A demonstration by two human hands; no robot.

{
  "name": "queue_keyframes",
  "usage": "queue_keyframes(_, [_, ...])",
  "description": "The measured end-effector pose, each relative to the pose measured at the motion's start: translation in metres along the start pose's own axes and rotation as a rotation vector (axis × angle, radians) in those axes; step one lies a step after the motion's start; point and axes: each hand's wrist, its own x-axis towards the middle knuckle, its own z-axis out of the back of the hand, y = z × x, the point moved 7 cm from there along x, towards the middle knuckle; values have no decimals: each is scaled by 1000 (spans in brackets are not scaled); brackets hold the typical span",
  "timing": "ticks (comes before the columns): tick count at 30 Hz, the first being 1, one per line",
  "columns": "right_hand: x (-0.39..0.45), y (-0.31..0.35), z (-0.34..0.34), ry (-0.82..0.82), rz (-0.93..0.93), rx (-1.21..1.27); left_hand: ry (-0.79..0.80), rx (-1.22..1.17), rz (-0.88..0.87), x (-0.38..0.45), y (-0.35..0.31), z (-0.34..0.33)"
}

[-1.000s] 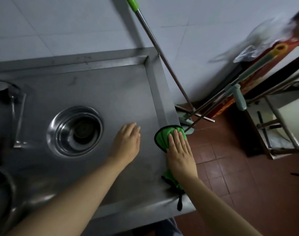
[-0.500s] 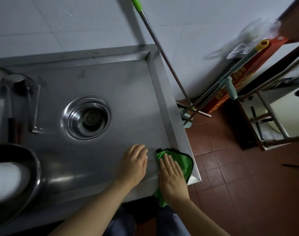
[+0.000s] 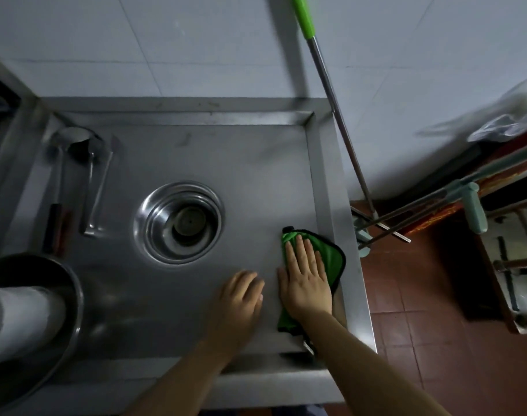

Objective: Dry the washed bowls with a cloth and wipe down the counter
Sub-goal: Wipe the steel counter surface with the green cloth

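A working kitchen's wash-up corner: a stainless steel bench (image 3: 196, 151) with raised rims against a white tiled wall (image 3: 166, 40), ladles (image 3: 88, 175) left of its nested steel bowls (image 3: 179, 222), and mop handles (image 3: 340, 115) leaning right of it over the red tiled floor (image 3: 421, 340).

The cloth (image 3: 331, 259) near the right edge of the surface (image 3: 226, 157) is bright green with a black trim, and the surface itself is plain dull grey steel, as are the shiny silver bowl (image 3: 178, 222) and the ladle (image 3: 76, 139). The mop handle (image 3: 328, 82) is silver with a bright green grip, against a wall (image 3: 166, 40) of pale grey-white tiles. The floor (image 3: 406, 310) beyond the right edge has dark red-brown tiles in a grid.
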Motion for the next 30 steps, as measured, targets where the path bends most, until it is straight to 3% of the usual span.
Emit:
queue_keyframes(7, [114,2,22,35,58,30,19,63,117,40,4,-5])
queue_keyframes(10, [139,6,37,82,75,168,-22,-2,123,67,8,-3])
queue_keyframes(12, [148,4,62,18,87,271,-76,-21,111,98,9,3])
queue_keyframes(15, [156,-7,96,-99,131,102,-114,-145,180,160,15,8])
queue_keyframes(17, [163,-18,107,-56,71,-95,-34,-252,237,203,19,2])
queue_keyframes(19, [168,-27,109,-3,18,-214,165,-300,290,240,20,-12])
queue_keyframes(21, [170,-29,109,12,20,-257,334,-254,342,265,20,-26])
queue_keyframes(24, [171,-30,110,3,15,-243,405,-132,351,276,19,-29])
queue_keyframes(26, [175,-30,117,-41,6,-205,381,-90,321,278,24,-19])
queue_keyframes(30, [188,-23,157,-228,27,-25,162,-181,255,300,38,39])
